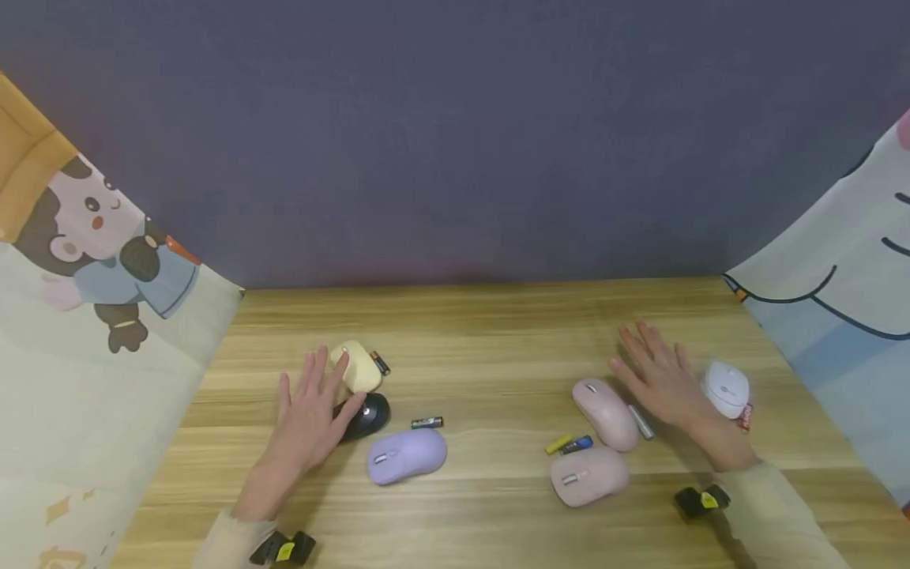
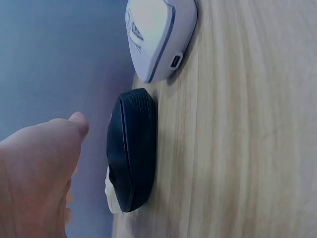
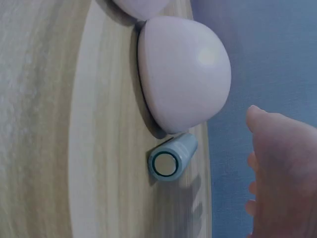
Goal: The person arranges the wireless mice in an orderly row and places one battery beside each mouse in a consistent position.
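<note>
My left hand, fingers spread, hovers partly over a black computer mouse and hides some of it. In the left wrist view the thumb stands apart from the black mouse. A cream mouse lies just past the fingers, and a purple mouse lies nearer to me. Over on the right, my right hand is held above the table with straight fingers and nothing in it. It lies between a pink mouse and a white mouse. A silver battery lies beside the pink mouse.
A second pink mouse sits nearer, with a yellow battery and a blue battery by it. Other batteries lie near the purple, cream and white mice. A dark wall rises behind the wooden table.
</note>
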Demonstrator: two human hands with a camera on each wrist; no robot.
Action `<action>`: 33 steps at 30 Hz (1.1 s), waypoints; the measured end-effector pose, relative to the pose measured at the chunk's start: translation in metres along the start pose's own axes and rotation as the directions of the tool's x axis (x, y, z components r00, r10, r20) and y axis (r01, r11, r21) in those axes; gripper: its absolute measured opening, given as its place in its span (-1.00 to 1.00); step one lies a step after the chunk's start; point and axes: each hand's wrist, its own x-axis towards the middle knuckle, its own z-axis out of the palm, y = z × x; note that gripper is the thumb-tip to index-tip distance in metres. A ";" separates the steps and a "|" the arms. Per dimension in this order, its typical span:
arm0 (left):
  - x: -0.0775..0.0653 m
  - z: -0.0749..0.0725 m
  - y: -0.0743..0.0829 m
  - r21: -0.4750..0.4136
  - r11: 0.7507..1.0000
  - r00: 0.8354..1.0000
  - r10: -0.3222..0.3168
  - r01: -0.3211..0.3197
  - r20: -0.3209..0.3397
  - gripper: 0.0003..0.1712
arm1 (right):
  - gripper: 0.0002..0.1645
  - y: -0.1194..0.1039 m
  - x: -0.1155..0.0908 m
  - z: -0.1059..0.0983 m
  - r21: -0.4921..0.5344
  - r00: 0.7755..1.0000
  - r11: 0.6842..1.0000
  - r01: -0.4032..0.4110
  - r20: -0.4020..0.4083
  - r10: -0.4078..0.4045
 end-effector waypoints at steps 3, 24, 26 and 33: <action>-0.004 -0.002 0.002 0.000 1.000 1.000 0.018 -0.018 0.003 -0.11 | -0.10 0.001 0.000 -0.002 0.005 1.000 1.000 -0.002 0.006 0.002; -0.042 -0.002 -0.004 0.073 0.974 0.976 0.216 -0.213 -0.031 -0.24 | -0.12 0.009 -0.035 -0.002 -0.040 0.992 0.993 -0.109 -0.074 0.106; -0.043 -0.001 -0.007 0.079 0.972 0.974 0.226 -0.223 -0.031 -0.26 | -0.12 0.010 -0.039 -0.001 -0.040 0.989 0.992 -0.122 -0.084 0.118; -0.046 0.003 -0.014 0.094 0.956 0.958 0.283 -0.278 -0.041 -0.26 | -0.06 0.016 -0.052 0.000 -0.059 0.978 0.980 -0.188 -0.103 0.181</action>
